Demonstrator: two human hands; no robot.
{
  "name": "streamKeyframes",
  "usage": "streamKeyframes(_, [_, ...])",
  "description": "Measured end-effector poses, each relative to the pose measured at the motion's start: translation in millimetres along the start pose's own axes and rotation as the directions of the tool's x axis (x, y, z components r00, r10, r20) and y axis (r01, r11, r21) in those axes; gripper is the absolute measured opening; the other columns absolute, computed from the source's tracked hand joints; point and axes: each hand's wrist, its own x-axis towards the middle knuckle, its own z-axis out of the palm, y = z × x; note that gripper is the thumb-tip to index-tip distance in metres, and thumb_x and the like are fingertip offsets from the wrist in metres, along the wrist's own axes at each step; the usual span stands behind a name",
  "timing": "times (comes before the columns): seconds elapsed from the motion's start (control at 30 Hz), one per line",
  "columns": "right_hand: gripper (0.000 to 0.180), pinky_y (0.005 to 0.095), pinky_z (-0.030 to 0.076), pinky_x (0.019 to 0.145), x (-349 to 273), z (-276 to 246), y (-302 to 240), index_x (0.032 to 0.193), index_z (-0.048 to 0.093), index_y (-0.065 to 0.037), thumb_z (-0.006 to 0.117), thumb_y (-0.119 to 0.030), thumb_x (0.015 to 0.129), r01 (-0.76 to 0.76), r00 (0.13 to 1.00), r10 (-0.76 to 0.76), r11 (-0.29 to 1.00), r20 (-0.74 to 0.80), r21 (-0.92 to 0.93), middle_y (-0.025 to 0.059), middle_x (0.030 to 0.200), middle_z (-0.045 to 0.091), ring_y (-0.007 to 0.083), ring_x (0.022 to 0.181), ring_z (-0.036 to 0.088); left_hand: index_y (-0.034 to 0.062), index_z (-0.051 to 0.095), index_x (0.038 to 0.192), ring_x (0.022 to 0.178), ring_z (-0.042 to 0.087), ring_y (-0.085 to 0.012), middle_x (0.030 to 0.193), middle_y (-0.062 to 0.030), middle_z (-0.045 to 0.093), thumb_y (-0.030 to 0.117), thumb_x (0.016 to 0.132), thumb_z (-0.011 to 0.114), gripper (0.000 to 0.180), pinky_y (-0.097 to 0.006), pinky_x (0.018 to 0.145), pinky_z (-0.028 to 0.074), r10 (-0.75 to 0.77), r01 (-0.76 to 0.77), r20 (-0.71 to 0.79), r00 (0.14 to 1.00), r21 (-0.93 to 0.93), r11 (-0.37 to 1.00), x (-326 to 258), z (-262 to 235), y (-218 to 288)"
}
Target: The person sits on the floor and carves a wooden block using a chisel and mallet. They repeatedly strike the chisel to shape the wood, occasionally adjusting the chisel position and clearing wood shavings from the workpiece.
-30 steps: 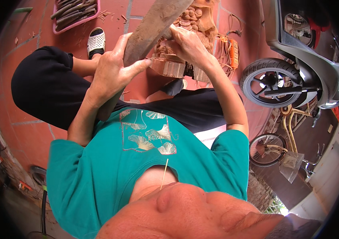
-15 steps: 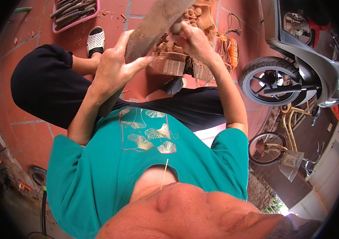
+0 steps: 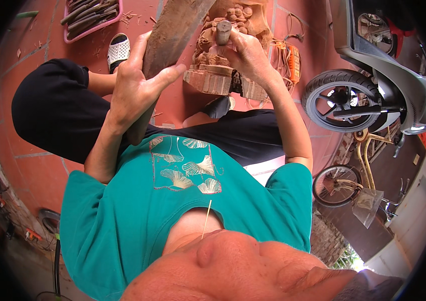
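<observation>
My left hand point(image 3: 135, 88) is wrapped round a long, dark, flat wooden club point(image 3: 175, 37), its thumb stretched along the right side. The club slants from my lap toward the upper edge of the view, which cuts off its far end. To its right, my right hand point(image 3: 250, 55) grips a chisel point(image 3: 223, 31) by its round wooden handle; the handle's top shows and its blade is hidden. Below that hand lies a carved wooden sculpture point(image 3: 210, 83) with rounded knobs and a blocky base. The club and the chisel handle are apart.
A pink basket point(image 3: 92, 33) of dark-handled tools stands at the upper left, with wood shavings point(image 3: 132, 18) on the red tiles. An orange box point(image 3: 293, 62) with a cable lies right of the sculpture. A motorbike point(image 3: 341, 100) and a bicycle point(image 3: 336, 185) stand farther right.
The club in my left hand has swung left, away from the chisel, uncovering the handle's top and more of the sculpture. My right hand stays almost in place.
</observation>
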Motion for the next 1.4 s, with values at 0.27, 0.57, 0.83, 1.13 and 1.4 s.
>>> streamKeyframes(0.27, [0.022,0.0383,0.053,0.066,-0.4,5.7,1.1,0.106,0.063,-0.008,0.076,-0.017,0.090,0.000,1.000,0.000,0.999,-0.016,0.036,0.0117,0.083,0.068,0.0282,0.074,0.068,-0.0004,0.052,0.131,0.088,0.070,-0.0178,0.098,-0.0115,0.072,0.016,0.085,0.076,0.055,-0.033,0.082,0.055,0.048,-0.046,0.012,0.999,-0.138,0.989,-2.8,-0.8,9.7])
streamKeyframes(0.57, [0.030,0.0483,0.053,0.073,3.5,9.0,0.3,0.112,0.055,-0.003,0.071,-0.016,0.090,0.032,0.997,-0.030,0.999,0.075,-0.031,0.0199,0.090,0.067,0.0409,0.090,0.067,0.0013,0.048,0.135,0.087,0.075,-0.0279,0.095,-0.0179,0.074,0.020,0.086,0.077,0.060,-0.039,0.078,0.058,0.136,-0.138,0.043,0.990,0.045,0.989,-4.4,3.0,5.1])
streamKeyframes(0.83, [0.028,0.0478,0.053,0.073,2.4,4.2,2.1,0.111,0.054,-0.004,0.071,-0.015,0.091,0.050,0.996,-0.049,0.999,0.071,-0.014,0.0197,0.092,0.067,0.0416,0.091,0.067,0.0036,0.046,0.139,0.089,0.075,-0.0394,0.094,-0.0253,0.073,0.020,0.086,0.078,0.064,-0.044,0.076,0.059,0.132,-0.147,0.124,0.983,0.120,0.982,-3.8,4.8,-3.1])
streamKeyframes(1.13, [0.026,0.0461,0.053,0.071,-2.7,8.6,5.1,0.106,0.058,-0.004,0.074,-0.019,0.090,0.011,0.999,-0.008,0.997,0.045,-0.071,0.0175,0.091,0.069,0.0372,0.084,0.069,0.0027,0.046,0.138,0.088,0.074,-0.0421,0.093,-0.0267,0.073,0.022,0.086,0.077,0.064,-0.045,0.077,0.058,0.058,-0.116,0.190,0.980,0.310,0.944,-1.3,5.3,-8.9])
streamKeyframes(1.4, [0.023,0.0304,0.053,0.073,-14.2,6.1,18.1,0.110,0.064,-0.004,0.075,-0.017,0.094,-0.191,0.961,0.255,0.887,-0.101,0.420,0.0052,0.085,0.069,0.0135,0.078,0.067,0.0000,0.049,0.136,0.091,0.075,-0.0380,0.096,-0.0258,0.074,0.026,0.087,0.079,0.063,-0.043,0.079,0.058,0.125,-0.133,0.048,0.991,0.250,0.959,-0.4,3.6,-9.0])
